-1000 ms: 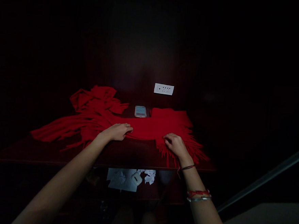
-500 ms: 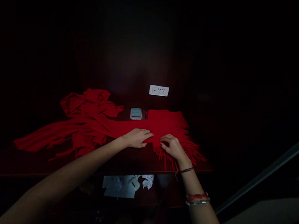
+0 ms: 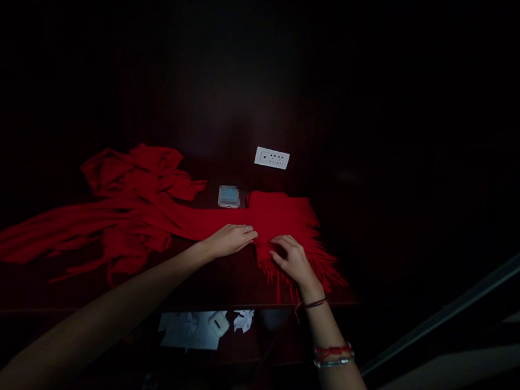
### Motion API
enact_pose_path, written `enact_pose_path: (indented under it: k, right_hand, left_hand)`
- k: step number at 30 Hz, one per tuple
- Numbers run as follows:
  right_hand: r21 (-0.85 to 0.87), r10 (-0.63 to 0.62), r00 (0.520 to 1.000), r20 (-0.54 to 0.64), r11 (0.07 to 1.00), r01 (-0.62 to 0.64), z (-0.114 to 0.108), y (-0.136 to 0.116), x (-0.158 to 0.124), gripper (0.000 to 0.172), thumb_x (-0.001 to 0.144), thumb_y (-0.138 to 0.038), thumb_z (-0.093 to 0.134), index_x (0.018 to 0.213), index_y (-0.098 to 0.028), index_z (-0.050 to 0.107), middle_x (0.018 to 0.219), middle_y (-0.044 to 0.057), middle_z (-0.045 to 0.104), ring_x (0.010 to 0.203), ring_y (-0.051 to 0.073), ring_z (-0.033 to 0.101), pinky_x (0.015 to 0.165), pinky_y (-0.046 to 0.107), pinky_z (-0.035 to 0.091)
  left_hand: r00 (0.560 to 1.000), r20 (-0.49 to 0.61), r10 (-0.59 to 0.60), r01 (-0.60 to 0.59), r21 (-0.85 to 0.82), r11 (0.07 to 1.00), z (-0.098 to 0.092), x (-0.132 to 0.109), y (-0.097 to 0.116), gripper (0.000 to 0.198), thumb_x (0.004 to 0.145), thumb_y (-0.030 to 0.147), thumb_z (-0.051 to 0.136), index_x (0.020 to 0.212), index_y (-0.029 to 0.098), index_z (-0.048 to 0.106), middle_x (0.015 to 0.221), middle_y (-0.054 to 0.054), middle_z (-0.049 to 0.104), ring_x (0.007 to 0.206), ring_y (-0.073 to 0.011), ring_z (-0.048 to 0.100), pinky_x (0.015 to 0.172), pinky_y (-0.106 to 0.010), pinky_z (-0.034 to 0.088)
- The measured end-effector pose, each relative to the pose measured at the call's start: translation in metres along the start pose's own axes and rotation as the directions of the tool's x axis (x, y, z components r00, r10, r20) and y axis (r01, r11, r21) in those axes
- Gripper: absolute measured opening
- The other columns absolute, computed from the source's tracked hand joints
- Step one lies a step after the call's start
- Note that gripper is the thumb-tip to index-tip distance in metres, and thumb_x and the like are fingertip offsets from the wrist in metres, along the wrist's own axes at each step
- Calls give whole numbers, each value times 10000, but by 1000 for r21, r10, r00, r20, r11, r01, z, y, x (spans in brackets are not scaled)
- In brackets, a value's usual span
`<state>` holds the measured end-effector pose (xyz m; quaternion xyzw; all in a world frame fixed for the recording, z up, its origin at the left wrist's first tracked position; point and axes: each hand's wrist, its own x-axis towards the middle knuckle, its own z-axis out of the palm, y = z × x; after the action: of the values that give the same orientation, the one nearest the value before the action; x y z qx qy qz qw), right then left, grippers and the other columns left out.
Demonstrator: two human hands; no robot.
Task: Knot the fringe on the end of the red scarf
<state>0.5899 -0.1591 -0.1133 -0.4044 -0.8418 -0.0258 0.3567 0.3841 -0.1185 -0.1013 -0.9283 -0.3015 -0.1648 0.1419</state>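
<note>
A red fringed scarf (image 3: 223, 217) lies across the dark shelf, its right end folded into a squarish pad with fringe spilling to the right and front. My left hand (image 3: 230, 240) is at the scarf's near edge, fingers together and closed on the cloth; its thumb is hidden. On the folded part rests my right hand (image 3: 291, 259), fingers curved and thumb apart, touching the cloth without gripping it. To the left, the rest of the red cloth is bunched and loosely spread. Whether that bunch is one piece with the scarf I cannot tell.
A phone (image 3: 229, 196) lies behind the scarf, close to the back wall. White power socket (image 3: 272, 158) on that wall. On a lower level below the shelf edge sit papers (image 3: 188, 331), a white earphone case (image 3: 219, 323) and crumpled paper (image 3: 243, 320). The surroundings are very dark.
My left hand's fingers have closed together at the scarf's edge; before, the thumb stood apart. My right hand stays on the folded part, slightly more open. The whole view has shifted a little.
</note>
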Motion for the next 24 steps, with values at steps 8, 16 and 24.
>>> enact_pose_path:
  k: [8,16,24]
  right_hand:
    - [-212,35,997,-70,976,-49,3,-3,3,148,760,-203,459,899,-188,509,848,63,524,822,190,478,746,326,391]
    - [-271,52,993,-106,959,-79,7,4,2,158,816,-148,363,864,-170,511,773,61,553,756,171,497,713,281,380]
    - [-341,52,995,-84,937,-78,-2,12,-2,156,814,-198,409,873,-167,551,805,52,550,756,154,484,697,258,370]
  left_hand:
    - [998,-65,-16,13,-48,999,-7,-2,0,175,853,167,310,948,181,456,906,-45,528,817,-146,510,707,-235,391]
    - [996,-79,-35,40,69,997,-5,0,7,223,842,268,364,1031,169,427,997,-75,498,900,-184,497,783,-293,374]
    - [995,-94,-23,44,229,972,10,5,9,205,820,174,401,1010,210,470,945,-38,554,847,-165,537,707,-270,404]
